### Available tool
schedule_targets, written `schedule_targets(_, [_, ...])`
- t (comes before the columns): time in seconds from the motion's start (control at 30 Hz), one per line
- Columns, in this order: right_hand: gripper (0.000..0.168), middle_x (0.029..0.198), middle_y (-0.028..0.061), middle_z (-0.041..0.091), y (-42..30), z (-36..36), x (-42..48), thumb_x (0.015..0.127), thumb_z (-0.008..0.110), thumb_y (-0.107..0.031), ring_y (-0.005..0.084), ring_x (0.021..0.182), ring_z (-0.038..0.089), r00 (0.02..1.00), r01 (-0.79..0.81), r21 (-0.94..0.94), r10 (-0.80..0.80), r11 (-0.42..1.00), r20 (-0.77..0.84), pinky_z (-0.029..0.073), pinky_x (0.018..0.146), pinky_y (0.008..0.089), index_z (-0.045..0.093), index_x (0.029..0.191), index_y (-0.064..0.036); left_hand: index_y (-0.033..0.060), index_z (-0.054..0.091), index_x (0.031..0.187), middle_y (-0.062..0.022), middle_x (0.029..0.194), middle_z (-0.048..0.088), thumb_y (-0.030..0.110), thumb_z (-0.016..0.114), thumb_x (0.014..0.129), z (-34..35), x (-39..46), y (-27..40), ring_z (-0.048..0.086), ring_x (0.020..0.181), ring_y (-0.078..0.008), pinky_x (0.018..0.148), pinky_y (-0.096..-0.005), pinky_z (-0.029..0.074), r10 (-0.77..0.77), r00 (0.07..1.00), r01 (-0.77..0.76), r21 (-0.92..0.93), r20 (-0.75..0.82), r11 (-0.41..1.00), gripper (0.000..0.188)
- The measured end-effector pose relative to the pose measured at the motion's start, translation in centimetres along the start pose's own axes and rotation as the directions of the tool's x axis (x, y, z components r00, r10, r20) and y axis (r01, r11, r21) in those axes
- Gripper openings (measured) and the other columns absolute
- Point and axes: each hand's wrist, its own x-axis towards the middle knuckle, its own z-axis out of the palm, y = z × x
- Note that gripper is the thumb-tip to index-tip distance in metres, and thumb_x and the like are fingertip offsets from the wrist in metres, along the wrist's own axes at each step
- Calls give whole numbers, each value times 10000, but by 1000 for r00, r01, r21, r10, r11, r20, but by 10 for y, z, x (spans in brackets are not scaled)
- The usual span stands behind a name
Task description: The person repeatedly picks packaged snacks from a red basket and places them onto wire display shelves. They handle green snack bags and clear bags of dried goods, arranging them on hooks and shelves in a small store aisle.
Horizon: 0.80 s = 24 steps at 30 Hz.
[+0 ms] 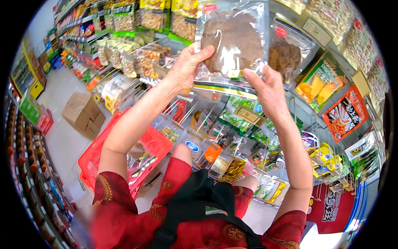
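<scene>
Between my hands I hold up a clear plastic bag [233, 46] with a flat brown dried food inside and a small red label at its upper left corner. My left hand [189, 65] pinches its left edge, thumb across the front. At the lower right corner, my right hand [269, 88] grips the bag between thumb and fingers. The green-and-yellow striped edge of the bag faces down towards me. A similar bag of brown dried food [284, 59] hangs just right of it, behind my right hand.
A red plastic basket [90, 152] with packets inside stands by my left arm. Beyond it, a cardboard box [84, 115] sits on the tiled floor. Metal hooks [199, 109] with bagged snacks project from the rack ahead. An orange snack packet [345, 113] hangs at the right.
</scene>
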Motion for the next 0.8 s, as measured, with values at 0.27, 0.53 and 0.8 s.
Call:
schedule_targets(0.27, [134, 808, -4, 614, -4, 40, -89, 872, 606, -120, 44, 724, 532, 973, -219, 123, 206, 968, 108, 429, 639, 209, 603, 922, 4, 15, 465, 1237, -73, 1106, 598, 188, 650, 857, 20, -125, -1, 589, 983, -162, 865, -322, 488, 22, 969, 2, 95, -246, 996, 456])
schedule_targets(0.53, [303, 985, 39, 613, 141, 168, -198, 826, 636, -86, 103, 873, 553, 748, -579, 227, 399, 783, 530, 441, 738, 234, 559, 1107, -4, 52, 534, 1013, -16, 778, 560, 101, 640, 834, -58, -320, -78, 497, 659, -92, 588, -260, 437, -440, 507, 469, -191, -741, 862, 213])
schedule_targets(0.8, [404, 971, 203, 586, 81, 241, -154, 816, 631, -163, 275, 931, 575, 734, -374, -100, 360, 922, 576, 455, 799, 385, 474, 1131, 35, -2, 129, 1435, -215, 1433, 258, 278, 638, 836, -126, -381, -11, 311, 1309, -302, 1047, -374, 303, 65, 346, 558, 261, -936, 787, 835])
